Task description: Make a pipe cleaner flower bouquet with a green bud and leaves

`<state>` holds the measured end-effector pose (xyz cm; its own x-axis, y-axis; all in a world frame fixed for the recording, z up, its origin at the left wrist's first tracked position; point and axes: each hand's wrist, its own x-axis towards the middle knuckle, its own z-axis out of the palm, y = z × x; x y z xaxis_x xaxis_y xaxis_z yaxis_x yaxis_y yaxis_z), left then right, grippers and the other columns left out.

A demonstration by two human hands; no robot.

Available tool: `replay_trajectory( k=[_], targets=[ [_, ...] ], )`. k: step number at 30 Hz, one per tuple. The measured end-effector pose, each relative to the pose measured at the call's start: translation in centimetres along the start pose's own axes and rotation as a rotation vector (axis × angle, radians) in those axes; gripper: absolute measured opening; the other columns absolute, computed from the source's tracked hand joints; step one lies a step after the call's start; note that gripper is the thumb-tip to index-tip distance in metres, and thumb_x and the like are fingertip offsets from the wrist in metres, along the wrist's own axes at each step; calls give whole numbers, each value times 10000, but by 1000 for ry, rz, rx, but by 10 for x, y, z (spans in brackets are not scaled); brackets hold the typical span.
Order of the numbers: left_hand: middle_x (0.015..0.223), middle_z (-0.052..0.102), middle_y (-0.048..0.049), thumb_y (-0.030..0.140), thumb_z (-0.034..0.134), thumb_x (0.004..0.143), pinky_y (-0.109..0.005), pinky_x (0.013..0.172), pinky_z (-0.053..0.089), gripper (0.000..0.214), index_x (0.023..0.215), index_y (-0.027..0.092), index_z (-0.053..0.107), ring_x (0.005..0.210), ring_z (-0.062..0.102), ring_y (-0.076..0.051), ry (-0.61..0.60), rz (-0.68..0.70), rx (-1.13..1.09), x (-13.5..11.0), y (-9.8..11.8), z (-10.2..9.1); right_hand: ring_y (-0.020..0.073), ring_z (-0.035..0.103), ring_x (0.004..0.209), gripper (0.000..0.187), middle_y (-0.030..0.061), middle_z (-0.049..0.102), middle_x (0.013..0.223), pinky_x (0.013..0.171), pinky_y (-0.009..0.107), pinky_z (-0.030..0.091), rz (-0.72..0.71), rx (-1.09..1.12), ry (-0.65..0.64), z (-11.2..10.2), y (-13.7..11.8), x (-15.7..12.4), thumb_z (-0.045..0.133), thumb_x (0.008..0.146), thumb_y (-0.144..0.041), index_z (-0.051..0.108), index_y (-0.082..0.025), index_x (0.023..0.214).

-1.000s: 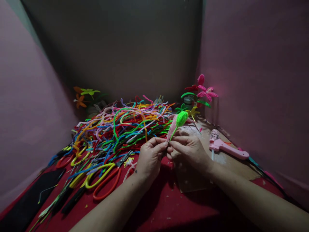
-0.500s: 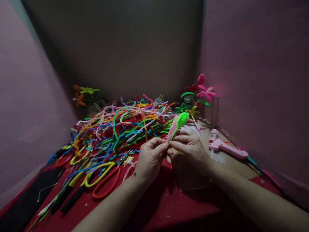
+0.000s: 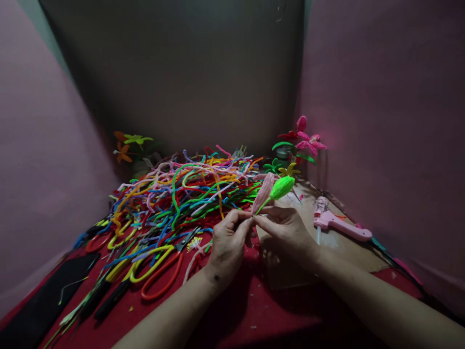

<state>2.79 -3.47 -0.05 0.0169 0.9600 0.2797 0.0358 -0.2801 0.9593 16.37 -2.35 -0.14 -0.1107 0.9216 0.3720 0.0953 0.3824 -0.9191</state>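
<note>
My left hand (image 3: 229, 240) pinches the lower tip of a pale pink pipe-cleaner petal (image 3: 264, 190), thumb against forefinger. Right beside it, my right hand (image 3: 290, 237) is closed at the thin stem of a bright green pipe-cleaner bud (image 3: 282, 187). Petal and bud stand upright in a narrow V, the bud leaning right, their lower ends meeting between my fingertips. The fingers hide exactly how the two ends join. Behind the hands rises a large heap of coloured pipe cleaners (image 3: 196, 189).
Red-and-yellow-handled scissors (image 3: 163, 274) lie left of my left hand, near yellow stamens (image 3: 194, 243). A pink glue gun (image 3: 341, 225) rests on a brown board (image 3: 348, 254) at right. Finished pipe-cleaner flowers (image 3: 311, 142) stand behind. A black flat object (image 3: 51, 295) lies far left on the red cloth (image 3: 250, 310).
The green bud has tipped to the right, away from the pink petal, opening a gap between them. More of the petal's face shows. Both hands stay together at the base.
</note>
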Motion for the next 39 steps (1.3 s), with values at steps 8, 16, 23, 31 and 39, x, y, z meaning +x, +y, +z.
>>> replay_trajectory(
  k=[8,16,23,31,39],
  targets=[
    [481,533,50,220,628,732,-152,417,329,74,750,149,614,401,432,-45,4,-146,-152,3,12,0,176,562,876,125,31,644,870,814,317,439,-125,166,-55,-6,1,5,686,688,-213,726,-223,806],
    [468,539,33,225,660,713,-150,390,335,109,691,130,609,380,425,-42,-106,-198,-340,2,10,-2,152,600,786,149,-3,697,742,798,304,435,134,468,-151,-8,4,7,697,670,-179,744,-231,801],
    [494,553,1,226,692,684,-131,338,298,141,660,100,632,348,416,-28,-331,-388,-434,10,9,-11,182,606,744,144,30,683,750,772,348,456,125,446,-382,-17,-1,14,698,686,-314,742,-190,744],
    [412,498,15,228,712,645,-130,283,261,166,611,86,632,284,401,-30,-585,-561,-467,14,15,-24,173,612,738,73,12,676,709,807,360,461,14,276,-372,-22,0,12,711,690,-284,732,-214,689],
    [458,510,16,227,701,660,-152,295,322,153,644,94,627,299,416,-44,-575,-543,-521,15,14,-19,214,580,923,83,20,671,724,875,394,430,9,293,-237,-15,1,6,704,710,-313,731,-247,668]
  ],
)
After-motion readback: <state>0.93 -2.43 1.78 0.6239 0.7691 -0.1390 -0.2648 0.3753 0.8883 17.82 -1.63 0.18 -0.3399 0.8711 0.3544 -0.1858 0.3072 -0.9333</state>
